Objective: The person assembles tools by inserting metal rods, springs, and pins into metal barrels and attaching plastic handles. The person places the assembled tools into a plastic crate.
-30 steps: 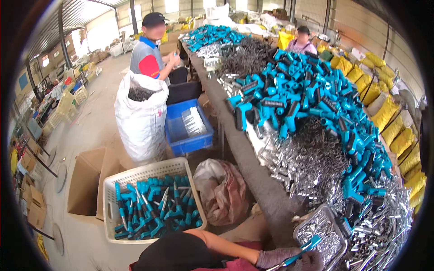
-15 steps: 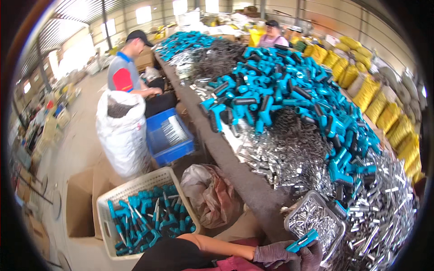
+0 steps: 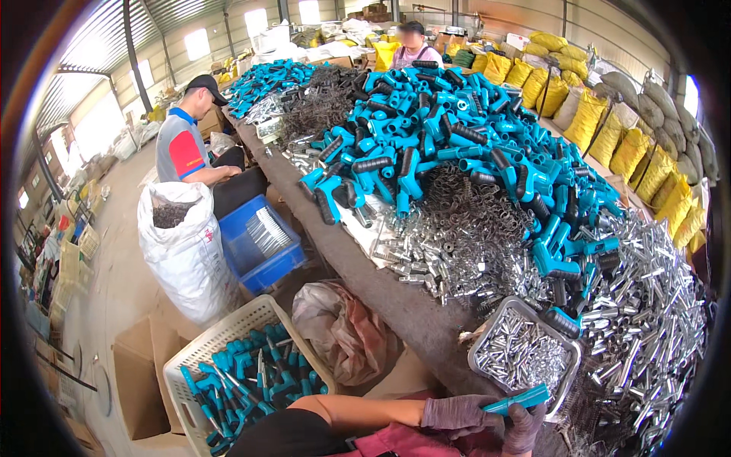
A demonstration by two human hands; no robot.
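Note:
A teal plastic handle (image 3: 519,399) lies across both of my hands at the lower right, just in front of a tray of small metal pins (image 3: 525,352). My left hand (image 3: 459,413), in a dark grey-purple glove, has its fingers closed at the handle's left end. Below the handle, my right hand (image 3: 523,428), gloved alike, curls its fingers and thumb against it. Its palm side is partly hidden. Beyond the tray, similar teal pistol-shaped handles with black grips (image 3: 457,129) form a large heap on the table. Dark springs (image 3: 476,213) lie at the heap's near side.
Shiny metal tubes (image 3: 636,305) pile up on the right. Left of the table (image 3: 365,293) stand a cream crate (image 3: 179,373) of teal tools, a blue bin (image 3: 259,278), a white sack (image 3: 183,259) and a crumpled sack (image 3: 343,327). One person (image 3: 186,145) sits left; another (image 3: 415,49) is behind the heap.
The teal handle has tipped from a steep slant to nearly level, still at my hands. The view has shifted, so the table appears farther left. The person behind the heap now has their head lowered.

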